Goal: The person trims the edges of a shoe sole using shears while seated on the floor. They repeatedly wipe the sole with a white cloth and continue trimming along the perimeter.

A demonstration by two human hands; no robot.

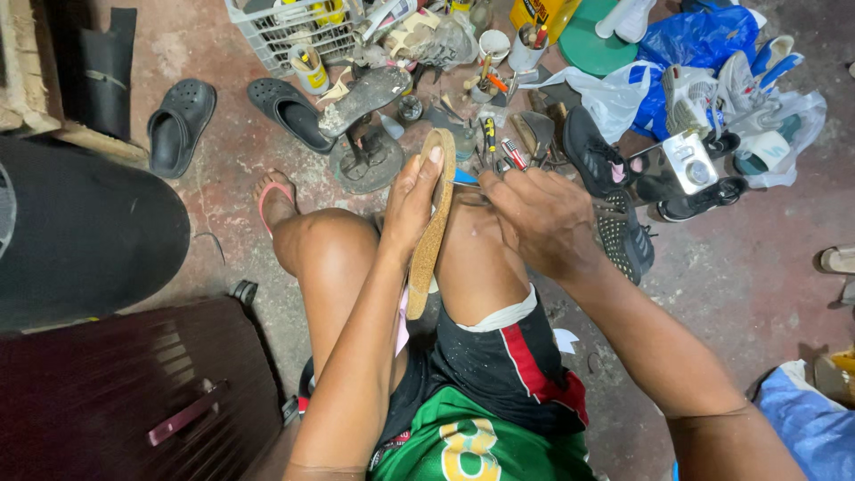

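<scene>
Your green and black shorts (481,419) fill the near edge, your bare knees raised above them; your left hand (411,203) is closed around a tan cork sole (434,223), thumb along its upper edge, holding it on edge between your knees; your right hand (541,218) is curled just beside the sole, fingers pinched on something small at its rim, though you cannot tell what it grips; beyond your hands an iron shoe last (365,134) stands on the concrete floor (739,276); black clogs (181,125) lie to the left, dark sneakers (614,196) to the right, a white crate (289,31) further back.
</scene>
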